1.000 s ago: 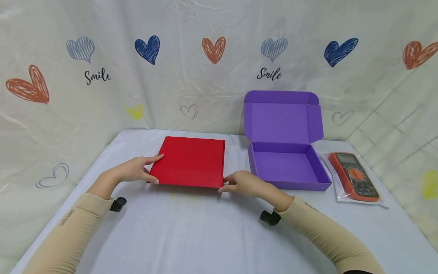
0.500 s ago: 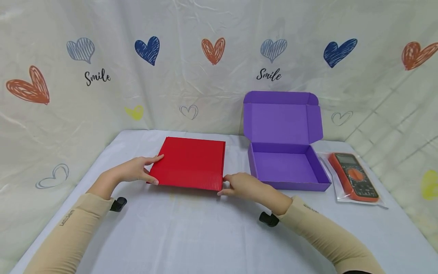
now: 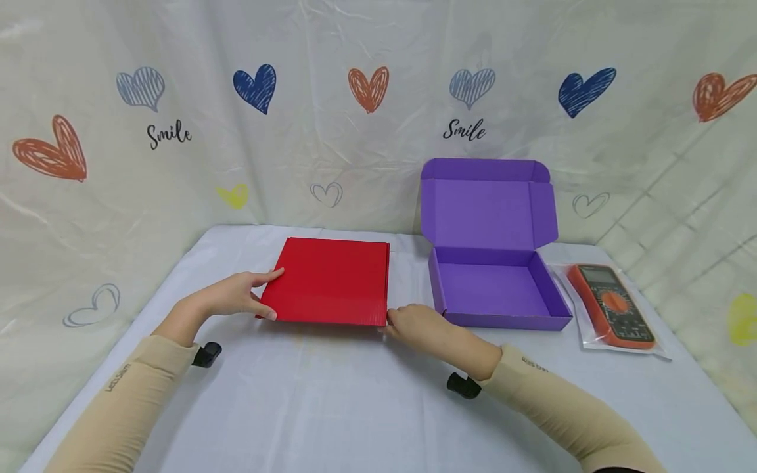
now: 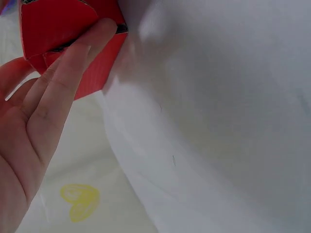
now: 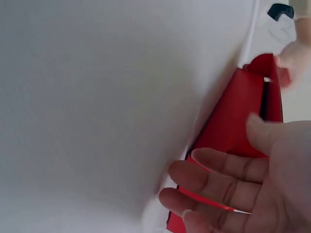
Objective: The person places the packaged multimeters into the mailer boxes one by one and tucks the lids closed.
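A red cardboard box [image 3: 328, 282] lies on the white cloth with its lid down. At its front, the right wrist view shows a dark gap between the lid and the front wall [image 5: 228, 119]. My left hand [image 3: 233, 293] rests along the left side, thumb at the front left corner; the left wrist view has its fingers [image 4: 58, 92] straight against the side flap. At the front right corner is my right hand [image 3: 421, 326]. Its fingers [image 5: 214, 182] are loosely bent beside the red cardboard, and the thumb stands apart from them.
To the right stands a purple box [image 3: 493, 289] with its lid raised. Beyond it lies an orange-and-black multimeter [image 3: 615, 305] in a clear plastic bag [image 3: 591, 338]. A white curtain [image 3: 367, 144] printed with hearts hangs behind the table.
The right hand has shifted slightly toward the front, its thumb and fingers drawn closer together. The red lid's front right corner dipped a little, then rose again. The left hand stays put.
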### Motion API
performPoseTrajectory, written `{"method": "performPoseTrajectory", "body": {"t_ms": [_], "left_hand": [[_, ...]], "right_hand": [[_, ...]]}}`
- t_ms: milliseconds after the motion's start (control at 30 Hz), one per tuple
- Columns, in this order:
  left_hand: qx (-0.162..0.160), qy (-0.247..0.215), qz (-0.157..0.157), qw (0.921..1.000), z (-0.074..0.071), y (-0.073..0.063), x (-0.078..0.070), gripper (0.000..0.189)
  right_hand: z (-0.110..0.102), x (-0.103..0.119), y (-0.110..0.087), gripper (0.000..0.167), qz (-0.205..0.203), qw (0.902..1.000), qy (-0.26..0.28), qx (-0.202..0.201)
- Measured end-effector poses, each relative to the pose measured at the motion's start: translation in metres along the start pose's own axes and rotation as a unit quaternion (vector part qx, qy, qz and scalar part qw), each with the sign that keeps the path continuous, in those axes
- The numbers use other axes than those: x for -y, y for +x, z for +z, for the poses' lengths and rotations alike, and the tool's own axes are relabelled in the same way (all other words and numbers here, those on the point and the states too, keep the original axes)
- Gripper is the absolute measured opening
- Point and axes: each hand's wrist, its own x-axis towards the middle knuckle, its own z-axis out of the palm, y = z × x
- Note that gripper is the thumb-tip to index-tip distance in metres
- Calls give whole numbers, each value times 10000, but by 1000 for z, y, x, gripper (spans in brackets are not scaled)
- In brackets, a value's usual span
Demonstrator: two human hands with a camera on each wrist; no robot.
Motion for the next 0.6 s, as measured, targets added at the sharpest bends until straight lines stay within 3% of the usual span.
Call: {"method": "performPoseTrajectory", "body": {"t_ms": [367, 600], "left_hand": [[-57, 46, 46, 10000, 1, 0, -3, 100], [29, 2, -24, 10000, 1, 0, -5, 100]], "right_hand": [[-1, -2, -3, 27, -215, 9993, 205, -221], [-1, -2, -3, 24, -24, 9995, 275, -133]]}}
